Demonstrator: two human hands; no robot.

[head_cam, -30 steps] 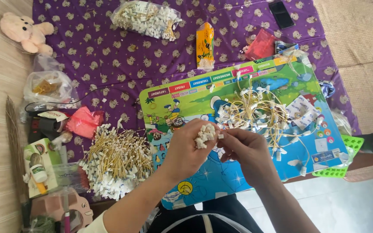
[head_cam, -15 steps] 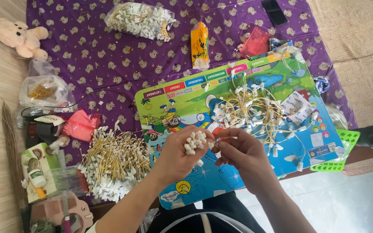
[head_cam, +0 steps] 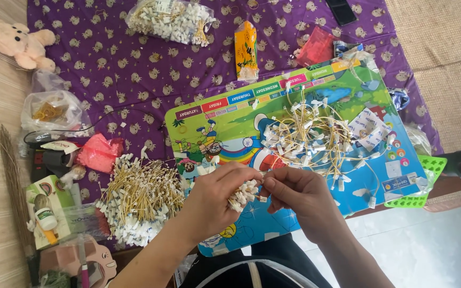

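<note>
Bright, even daylight, soft shadows, sharp focus; edges perhaps slightly bowed by the wide lens.

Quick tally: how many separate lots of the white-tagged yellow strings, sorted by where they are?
Bunch held in left hand: 1
Loose heap on colourful board: 1
Pile on purple cloth: 1
Clear bag: 1
Total: 4

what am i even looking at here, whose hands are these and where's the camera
There is no machine here: a person works with bare hands, and the single camera sits on their head, looking down. The left hand holds a small bunch of white tags in a closed grip. The right hand pinches at the bunch's end. Beneath them lies a colourful picture board carrying a loose tangle of tags on yellow strings. A gathered heap of the same tags rests on the purple cloth, near a stuffed toy.
</note>
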